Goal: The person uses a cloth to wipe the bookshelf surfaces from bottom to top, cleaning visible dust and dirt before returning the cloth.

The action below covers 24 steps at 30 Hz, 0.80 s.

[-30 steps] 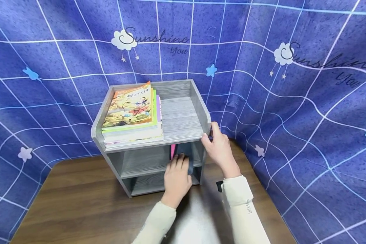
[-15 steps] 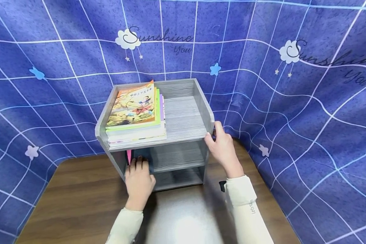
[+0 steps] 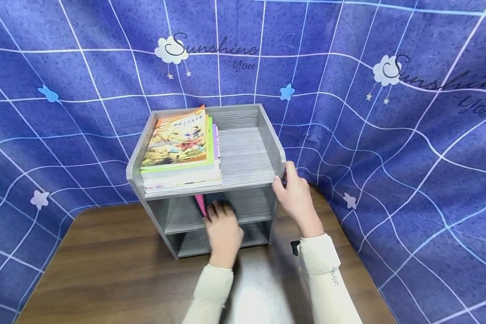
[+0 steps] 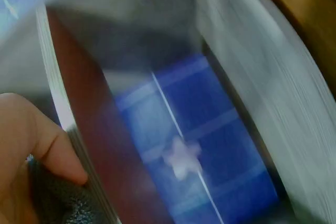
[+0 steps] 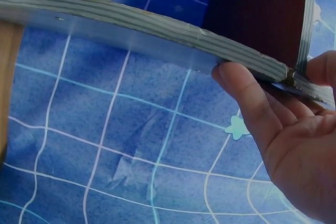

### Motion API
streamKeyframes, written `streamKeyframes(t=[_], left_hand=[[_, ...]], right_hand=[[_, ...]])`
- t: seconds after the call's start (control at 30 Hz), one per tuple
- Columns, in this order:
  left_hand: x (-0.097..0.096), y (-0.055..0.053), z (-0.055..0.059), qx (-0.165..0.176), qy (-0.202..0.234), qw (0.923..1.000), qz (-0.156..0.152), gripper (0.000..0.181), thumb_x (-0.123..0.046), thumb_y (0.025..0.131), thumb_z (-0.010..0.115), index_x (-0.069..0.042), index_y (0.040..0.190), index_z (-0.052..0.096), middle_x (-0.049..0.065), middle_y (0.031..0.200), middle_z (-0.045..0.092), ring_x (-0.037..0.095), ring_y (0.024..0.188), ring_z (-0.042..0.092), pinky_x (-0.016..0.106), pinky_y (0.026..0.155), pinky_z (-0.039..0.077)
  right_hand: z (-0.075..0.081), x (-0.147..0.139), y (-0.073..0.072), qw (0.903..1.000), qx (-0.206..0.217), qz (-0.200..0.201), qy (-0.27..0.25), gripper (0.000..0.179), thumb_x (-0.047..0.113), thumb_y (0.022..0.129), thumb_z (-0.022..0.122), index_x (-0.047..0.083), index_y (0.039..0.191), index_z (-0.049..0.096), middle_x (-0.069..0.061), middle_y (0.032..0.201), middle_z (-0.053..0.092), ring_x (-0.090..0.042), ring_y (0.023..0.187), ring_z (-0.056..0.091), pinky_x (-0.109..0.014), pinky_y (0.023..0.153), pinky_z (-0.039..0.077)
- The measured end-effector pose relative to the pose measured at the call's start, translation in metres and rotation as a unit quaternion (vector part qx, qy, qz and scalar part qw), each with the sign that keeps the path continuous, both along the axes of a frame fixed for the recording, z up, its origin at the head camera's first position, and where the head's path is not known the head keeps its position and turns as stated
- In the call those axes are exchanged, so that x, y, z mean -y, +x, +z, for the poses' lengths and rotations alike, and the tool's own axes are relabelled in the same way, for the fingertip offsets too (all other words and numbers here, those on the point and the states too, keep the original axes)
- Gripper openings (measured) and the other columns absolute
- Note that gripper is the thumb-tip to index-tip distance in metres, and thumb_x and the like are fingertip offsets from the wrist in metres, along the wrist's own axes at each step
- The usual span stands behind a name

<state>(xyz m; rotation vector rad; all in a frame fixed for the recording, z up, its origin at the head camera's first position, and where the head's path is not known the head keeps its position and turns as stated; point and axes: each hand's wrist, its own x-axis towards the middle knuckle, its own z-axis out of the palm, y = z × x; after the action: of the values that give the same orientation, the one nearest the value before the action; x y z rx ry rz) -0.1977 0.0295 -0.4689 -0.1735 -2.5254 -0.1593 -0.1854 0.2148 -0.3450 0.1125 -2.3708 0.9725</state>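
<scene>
A small grey wood-grain shelf stands on the table. My left hand reaches into its middle tier, holding a dark cloth with a pink strip against the board. In the left wrist view, the thumb bends close to the shelf edge, and fuzzy dark grey cloth shows beneath it. The fingers' far ends are partly hidden under the top board. My right hand grips the front edge of the right side panel, its thumb and fingers on either side.
A stack of books fills the left half of the top tier. A small black object lies by the right sleeve. A blue curtain hangs close behind and beside the wooden table.
My left hand slid the cloth left along the middle tier, then back right to about its middle. My right hand stays on the side panel; the head view shifted slightly.
</scene>
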Motion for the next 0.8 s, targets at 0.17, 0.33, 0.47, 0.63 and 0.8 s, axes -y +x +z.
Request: streamKeyframes(t=[0.17, 0.33, 0.47, 0.63, 0.8], left_hand=[[-0.041, 0.002, -0.008, -0.029, -0.017, 0.9974, -0.063, 0.059, -0.019, 0.069, 0.076, 0.002, 0.123, 0.064, 0.025, 0.13, 0.061, 0.044, 0.118, 0.057, 0.059, 0.09, 0.048], [-0.052, 0.004, -0.014, -0.059, -0.015, 0.9917, -0.113, 0.046, -0.014, 0.075, 0.069, -0.002, 0.119, 0.067, 0.02, 0.128, 0.063, 0.04, 0.118, 0.058, 0.056, 0.092, 0.049], [-0.051, 0.004, -0.015, -0.062, -0.006, 0.9905, -0.123, 0.046, -0.013, 0.075, 0.069, -0.003, 0.12, 0.067, 0.019, 0.128, 0.063, 0.039, 0.119, 0.059, 0.055, 0.092, 0.05], [-0.049, 0.006, -0.013, -0.059, 0.009, 0.9899, -0.129, 0.053, -0.015, 0.074, 0.073, -0.002, 0.124, 0.065, 0.018, 0.129, 0.063, 0.039, 0.12, 0.058, 0.054, 0.092, 0.05], [-0.042, 0.011, -0.003, -0.018, 0.098, 0.9834, -0.152, 0.059, -0.009, 0.078, 0.066, 0.003, 0.135, 0.058, 0.021, 0.133, 0.061, 0.04, 0.121, 0.059, 0.053, 0.095, 0.049]], right_hand=[[0.003, -0.011, -0.004, 0.9956, 0.06, 0.059, -0.042, 0.026, 0.02, 0.097, 0.062, 0.009, 0.118, 0.054, -0.011, 0.097, 0.073, -0.028, 0.087, 0.069, -0.049, 0.078, 0.053], [0.011, -0.031, -0.01, 0.9809, 0.082, 0.148, -0.097, 0.05, 0.023, 0.098, 0.067, 0.016, 0.143, 0.049, -0.018, 0.128, 0.066, -0.029, 0.115, 0.065, -0.047, 0.092, 0.052], [0.025, -0.042, -0.023, 0.9651, 0.026, 0.22, -0.14, 0.058, 0.018, 0.101, 0.06, 0.017, 0.155, 0.039, -0.018, 0.148, 0.05, -0.033, 0.13, 0.053, -0.046, 0.104, 0.044], [0.034, -0.044, -0.041, 0.9552, -0.02, 0.259, -0.142, 0.043, 0.013, 0.104, 0.052, 0.006, 0.147, 0.05, -0.013, 0.149, 0.049, -0.029, 0.133, 0.049, -0.037, 0.107, 0.041], [0.028, -0.034, -0.049, 0.9596, -0.049, 0.242, -0.134, 0.035, 0.013, 0.105, 0.049, 0.001, 0.136, 0.059, -0.012, 0.141, 0.057, -0.019, 0.123, 0.054, -0.028, 0.1, 0.041]])
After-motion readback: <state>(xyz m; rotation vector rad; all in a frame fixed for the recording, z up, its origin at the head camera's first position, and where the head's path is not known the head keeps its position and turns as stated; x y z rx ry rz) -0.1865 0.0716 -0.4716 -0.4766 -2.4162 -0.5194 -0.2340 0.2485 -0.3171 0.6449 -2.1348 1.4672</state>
